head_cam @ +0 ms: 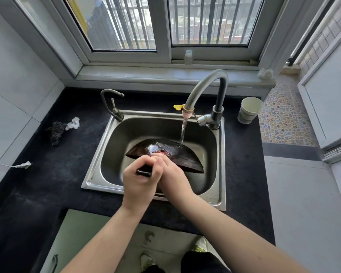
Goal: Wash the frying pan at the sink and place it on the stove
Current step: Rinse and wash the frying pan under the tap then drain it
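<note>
**Two hands on the pan, water running**

Two hands meet over the sink's near rim. My left hand [141, 174] is wrapped tight around the dark handle [144, 173] of the frying pan [185, 158]. My right hand [170, 172] lies just beside it, fingers reaching in against the pan's wet inner face; whether they pinch a cloth or rub bare, I cannot tell.

The pan stands tilted in the basin of the sink [98, 154], its rim toward the sink's far wall. Beyond it, the tap [203, 89] pours a thin stream [183, 133] onto the pan's right side.

My worry: a wet handle could twist in my grip and the pan drop against the steel. The tilt could also throw water over the near rim onto the desk [242, 174]. No stove is in view, so washing is unfinished.
</note>
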`<state>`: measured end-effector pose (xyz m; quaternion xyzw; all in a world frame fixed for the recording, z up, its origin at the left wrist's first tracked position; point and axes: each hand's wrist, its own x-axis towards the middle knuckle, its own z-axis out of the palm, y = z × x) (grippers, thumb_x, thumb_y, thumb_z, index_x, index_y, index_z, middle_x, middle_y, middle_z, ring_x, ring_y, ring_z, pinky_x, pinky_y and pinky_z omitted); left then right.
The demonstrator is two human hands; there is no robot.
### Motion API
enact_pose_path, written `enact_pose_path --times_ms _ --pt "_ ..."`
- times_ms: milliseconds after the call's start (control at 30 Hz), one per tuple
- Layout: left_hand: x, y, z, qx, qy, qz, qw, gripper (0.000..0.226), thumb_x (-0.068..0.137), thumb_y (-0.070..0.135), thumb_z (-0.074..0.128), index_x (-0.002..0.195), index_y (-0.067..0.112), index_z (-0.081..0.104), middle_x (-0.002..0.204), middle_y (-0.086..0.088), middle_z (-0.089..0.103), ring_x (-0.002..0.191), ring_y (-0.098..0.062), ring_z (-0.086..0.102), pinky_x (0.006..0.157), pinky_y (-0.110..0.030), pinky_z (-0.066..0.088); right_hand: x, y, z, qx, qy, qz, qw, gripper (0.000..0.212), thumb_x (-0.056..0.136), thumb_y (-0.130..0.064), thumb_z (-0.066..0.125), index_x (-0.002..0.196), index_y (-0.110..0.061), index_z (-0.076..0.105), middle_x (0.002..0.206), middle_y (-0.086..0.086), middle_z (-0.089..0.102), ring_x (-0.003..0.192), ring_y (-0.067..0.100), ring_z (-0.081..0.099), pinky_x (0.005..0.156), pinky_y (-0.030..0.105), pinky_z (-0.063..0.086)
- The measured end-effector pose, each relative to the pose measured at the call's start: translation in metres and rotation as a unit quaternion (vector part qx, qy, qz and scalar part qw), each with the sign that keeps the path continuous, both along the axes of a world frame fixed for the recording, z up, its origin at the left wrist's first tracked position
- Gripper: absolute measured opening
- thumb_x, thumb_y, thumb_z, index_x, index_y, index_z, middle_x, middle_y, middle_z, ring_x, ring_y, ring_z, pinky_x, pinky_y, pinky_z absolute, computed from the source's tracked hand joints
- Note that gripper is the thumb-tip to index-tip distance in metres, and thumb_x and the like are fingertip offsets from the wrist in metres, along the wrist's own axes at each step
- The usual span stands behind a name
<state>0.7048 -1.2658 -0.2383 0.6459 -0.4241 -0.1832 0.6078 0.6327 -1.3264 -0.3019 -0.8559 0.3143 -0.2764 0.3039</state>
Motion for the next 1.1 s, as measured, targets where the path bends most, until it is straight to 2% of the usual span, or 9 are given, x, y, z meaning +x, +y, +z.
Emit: enact_pose_path --times_ms 200,367,533,633,733,833,900,1000,1100 --pt "0.019 0.006 -0.004 0.012 0.053 0.085 0.995 0.027 0.088 0.031 0.064 0.063 0.021 0.062 0.061 0.003 0.063 0.061 -0.01 0.06 0.063 -0.016 0.046 0.027 0.006 0.009 -0.034 -0.053 0.005 0.998 0.023 0.087 -0.018 0.05 0.102 -0.006 0.063 0.103 0.007 0.068 0.085 0.027 0.064 0.065 0.034 0.053" --pt "0.027 0.001 0.002 0.017 0.062 0.057 0.996 0.03 0.089 0.032 0.066 0.063 0.018 0.064 0.061 0.001 0.065 0.063 -0.011 0.062 0.064 -0.017 0.047 0.038 -0.001 0.018 -0.044 -0.047 -0.004 0.998 0.032 0.086 -0.025 0.042 0.085 0.0 0.063 0.083 0.01 0.065 0.073 0.03 0.062 0.058 0.034 0.05" --pt "0.035 -0.012 0.01 0.039 0.07 0.034 0.996 0.029 0.087 0.032 0.067 0.062 0.017 0.063 0.061 0.0 0.064 0.063 -0.011 0.062 0.063 -0.019 0.049 0.04 -0.011 0.025 -0.011 -0.006 -0.007 1.0 0.051 0.087 -0.036 0.033 0.11 -0.004 0.064 0.101 0.01 0.066 0.087 0.029 0.063 0.066 0.037 0.049" --pt "0.039 -0.016 0.011 0.046 0.078 0.035 0.995 0.03 0.087 0.032 0.066 0.06 0.019 0.06 0.058 0.003 0.06 0.06 -0.011 0.059 0.057 -0.027 0.049 0.042 -0.011 0.029 0.002 -0.021 -0.007 1.0 0.047 0.089 -0.035 0.036 0.107 -0.003 0.065 0.099 0.011 0.067 0.085 0.028 0.063 0.066 0.036 0.049" --pt "0.039 -0.017 0.01 0.044 0.067 0.033 0.996 0.029 0.087 0.03 0.065 0.06 0.022 0.06 0.057 0.004 0.059 0.06 -0.012 0.059 0.057 -0.03 0.05 0.041 -0.01 0.026 0.017 -0.019 -0.012 1.0 0.032 0.093 -0.025 0.047 0.107 -0.002 0.063 0.1 0.01 0.065 0.084 0.03 0.061 0.065 0.036 0.046" --pt "0.038 -0.013 0.006 0.045 0.046 0.02 0.998 0.029 0.087 0.027 0.063 0.058 0.025 0.059 0.056 0.004 0.058 0.058 -0.012 0.057 0.059 -0.028 0.047 0.038 -0.006 0.02 0.031 -0.024 -0.014 0.999 0.025 0.092 -0.017 0.053 0.109 -0.002 0.063 0.104 0.009 0.065 0.09 0.029 0.061 0.07 0.033 0.045" --pt "0.038 -0.009 0.004 0.042 0.028 0.009 0.999 0.029 0.086 0.021 0.061 0.058 0.027 0.058 0.056 0.003 0.058 0.058 -0.011 0.056 0.06 -0.024 0.046 0.034 -0.002 0.019 0.037 -0.028 -0.012 0.999 0.029 0.092 -0.022 0.05 0.109 -0.003 0.064 0.108 0.008 0.065 0.098 0.024 0.06 0.076 0.031 0.046" --pt "0.037 -0.004 0.003 0.036 0.019 -0.011 0.999 0.029 0.08 0.013 0.059 0.056 0.029 0.058 0.056 0.005 0.058 0.058 -0.01 0.056 0.061 -0.018 0.044 0.029 0.003 0.019 0.039 -0.028 0.0 0.999 0.029 0.089 -0.024 0.049 0.1 0.0 0.063 0.106 0.006 0.064 0.098 0.021 0.059 0.077 0.031 0.048" --pt "0.036 -0.001 0.006 0.028 0.009 -0.045 0.999 0.032 0.078 0.011 0.058 0.055 0.033 0.057 0.056 0.009 0.058 0.06 -0.009 0.057 0.064 -0.018 0.044 0.026 0.005 0.016 0.06 -0.027 0.005 0.998 0.025 0.088 -0.011 0.057 0.112 -0.004 0.062 0.119 0.004 0.061 0.11 0.017 0.054 0.087 0.028 0.047"
